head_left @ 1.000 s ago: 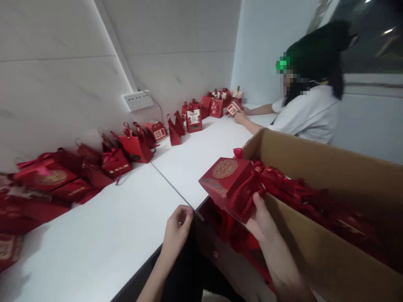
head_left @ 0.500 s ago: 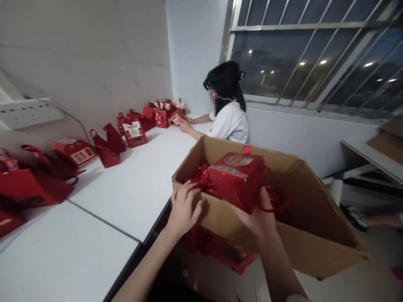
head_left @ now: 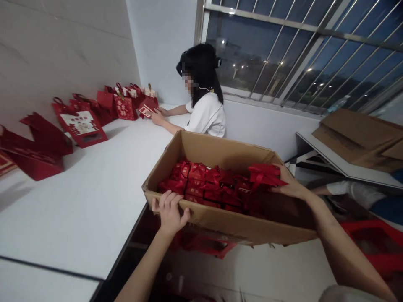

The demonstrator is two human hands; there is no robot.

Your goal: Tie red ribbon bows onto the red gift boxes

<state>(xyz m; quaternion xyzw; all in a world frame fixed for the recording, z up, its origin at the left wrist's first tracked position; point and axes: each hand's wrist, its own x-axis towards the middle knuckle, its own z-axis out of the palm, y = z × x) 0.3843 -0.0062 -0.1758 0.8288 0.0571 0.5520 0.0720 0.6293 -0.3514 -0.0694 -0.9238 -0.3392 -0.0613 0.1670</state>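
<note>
A large open cardboard box point(head_left: 226, 218) stands beside the white table, its left end at the table's edge. Rows of small red boxes point(head_left: 195, 184) with ribbons fill its left and middle part. My left hand point(head_left: 171, 212) is closed over the box's near rim, fingers hooked inside and thumb outside. At the right side of the box my right hand point(head_left: 289, 184) grips a red box with a ribbon bow point(head_left: 264, 175), its fingertips partly hidden behind it.
Red gift bags point(head_left: 80, 123) line the wall side of the white table point(head_left: 103, 188). Beyond the box sits a person in white point(head_left: 208, 115) holding a red item. Cardboard boxes point(head_left: 355, 134) rest at right; a red stool point(head_left: 374, 243) stands below, near another person's arm.
The large red box from my right hand is out of sight; that hand has moved right and holds a small ribboned box. My left hand has closed on the rim. The view has shifted right.
</note>
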